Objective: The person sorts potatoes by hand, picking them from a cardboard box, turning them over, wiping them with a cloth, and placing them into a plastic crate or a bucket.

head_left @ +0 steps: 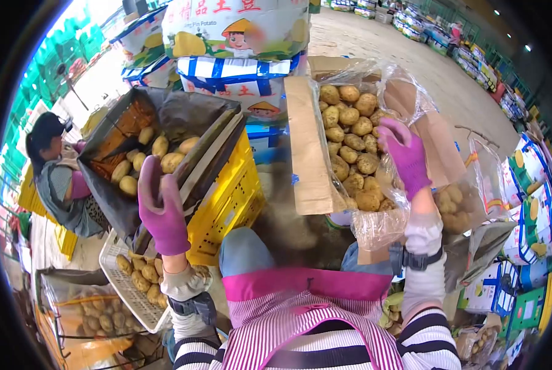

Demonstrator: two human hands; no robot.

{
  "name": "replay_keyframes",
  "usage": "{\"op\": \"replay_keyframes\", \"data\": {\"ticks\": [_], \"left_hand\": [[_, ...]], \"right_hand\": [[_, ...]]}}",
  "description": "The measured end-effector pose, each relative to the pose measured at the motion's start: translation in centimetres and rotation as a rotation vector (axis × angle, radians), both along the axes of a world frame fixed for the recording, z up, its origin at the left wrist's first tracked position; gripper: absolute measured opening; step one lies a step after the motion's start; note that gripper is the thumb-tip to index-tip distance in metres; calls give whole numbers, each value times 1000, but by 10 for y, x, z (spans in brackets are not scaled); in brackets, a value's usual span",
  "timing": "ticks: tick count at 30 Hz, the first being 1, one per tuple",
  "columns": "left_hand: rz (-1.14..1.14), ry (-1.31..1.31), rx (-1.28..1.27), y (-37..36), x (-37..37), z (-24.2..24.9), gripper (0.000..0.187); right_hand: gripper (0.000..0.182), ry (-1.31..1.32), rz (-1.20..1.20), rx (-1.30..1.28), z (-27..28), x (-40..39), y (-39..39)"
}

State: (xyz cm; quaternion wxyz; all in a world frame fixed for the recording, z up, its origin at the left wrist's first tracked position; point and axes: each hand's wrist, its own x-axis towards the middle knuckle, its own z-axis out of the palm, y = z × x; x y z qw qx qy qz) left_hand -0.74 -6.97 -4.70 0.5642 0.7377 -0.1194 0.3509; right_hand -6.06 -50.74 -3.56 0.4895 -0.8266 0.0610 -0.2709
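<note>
My left hand (162,214), in a purple glove, is raised at the near edge of a dark-lined crate (217,132). Its fingers are apart, with nothing visible between them. Several potatoes (160,147) lie inside that crate, just beyond the fingertips. In a purple glove too, my right hand (407,154) hovers over the right side of a cardboard box (313,145) filled with potatoes (352,139). Its fingers are extended and parted, close to the potatoes and the box's clear plastic liner (405,92).
A yellow crate (230,191) supports the dark-lined one. Below left is a white basket (125,280) of potatoes. Printed potato cartons (236,31) are stacked ahead, with more cartons (535,209) at the right. Another person (66,176) sits at the left.
</note>
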Motion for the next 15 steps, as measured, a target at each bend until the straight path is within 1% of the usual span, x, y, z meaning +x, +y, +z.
{"op": "replay_keyframes", "data": {"ticks": [2, 3, 5, 6, 8, 9, 10, 12, 14, 15], "left_hand": [[410, -276, 679, 8, 11, 1, 43], [457, -227, 740, 10, 15, -4, 43], [557, -126, 859, 12, 21, -19, 41], [558, -106, 863, 11, 20, -19, 40], [556, -77, 866, 8, 20, -20, 37], [567, -134, 892, 9, 22, -22, 36], [551, -121, 895, 8, 22, -20, 35], [568, -122, 921, 5, 21, -18, 35], [570, -115, 907, 2, 21, -15, 35], [570, -106, 910, 1, 20, -14, 35]], "right_hand": [[42, 104, -10, -194, 2, 46, -16], [49, 190, -43, -304, -3, 75, -29], [61, 337, -96, -509, -27, 137, -52], [66, 400, -118, -603, -44, 159, -58], [74, 587, -41, -759, -63, 190, -47], [75, 656, -33, -785, -82, 205, -43], [77, 720, -31, -812, -99, 213, -37], [78, 846, -116, -914, -111, 213, -10], [76, 736, -211, -990, -134, 222, -12], [77, 726, -234, -1032, -133, 220, -12]]}}
